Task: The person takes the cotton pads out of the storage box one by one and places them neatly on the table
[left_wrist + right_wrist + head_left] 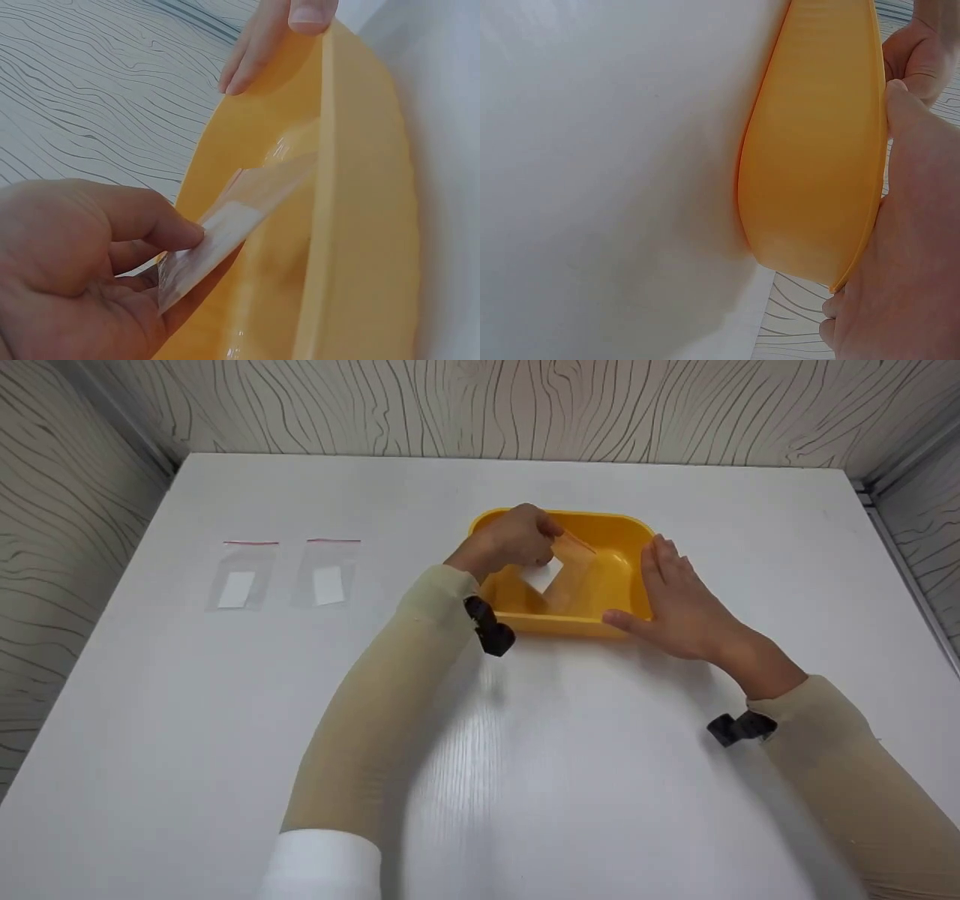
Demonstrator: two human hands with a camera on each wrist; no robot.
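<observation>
In the head view a yellow plastic tub (555,624) stands on the white table. My left hand (517,538) reaches in over its left side and pinches a small clear zip bag (574,562) with a white slip inside. The left wrist view shows the thumb lying on the bag (225,225), which is tilted within the tub. My right hand (682,607) rests on the tub's right front corner, fingers straight along the right rim and thumb at the front rim. The right wrist view shows this hand beside the tub's outer wall (810,150).
Two more clear zip bags lie flat at the left of the table, a left one (238,581) and a right one (328,579), each with a red strip and a white slip. A wood-patterned panel (450,409) rises behind the table.
</observation>
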